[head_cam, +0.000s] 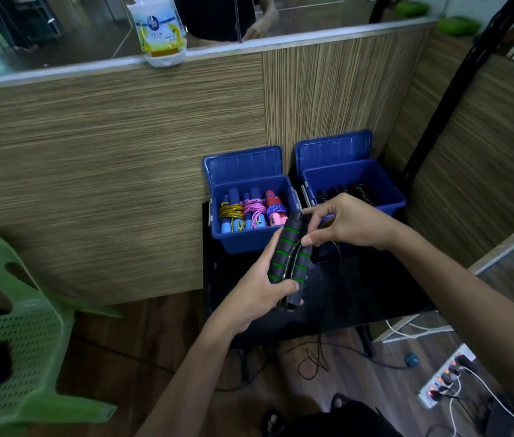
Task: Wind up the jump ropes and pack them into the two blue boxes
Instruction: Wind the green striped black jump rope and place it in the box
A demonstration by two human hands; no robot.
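Left hand (258, 291): wrapped around the lower ends of two black foam handles with green rings (290, 253), held side by side. Long axis of the pair: tilted, lower ends toward the body, upper ends up and slightly right toward the boxes. Right hand (347, 223): curled over the upper ends of the same handles, thumb and fingertips pinching there; the thin black cord (337, 294) drops from this point, unwound, down to the floor. Directly beyond the handles: left blue box (249, 238), lid open, packed with three wound ropes, yellow (231, 211), pink (254, 206) and purple (276, 210). Behind the right hand: right blue box (385, 187), lid open, holding dark bundles, count unclear. Probable destination: right box, nearer the right hand. Winding not yet done; loose cord length the main snag risk.
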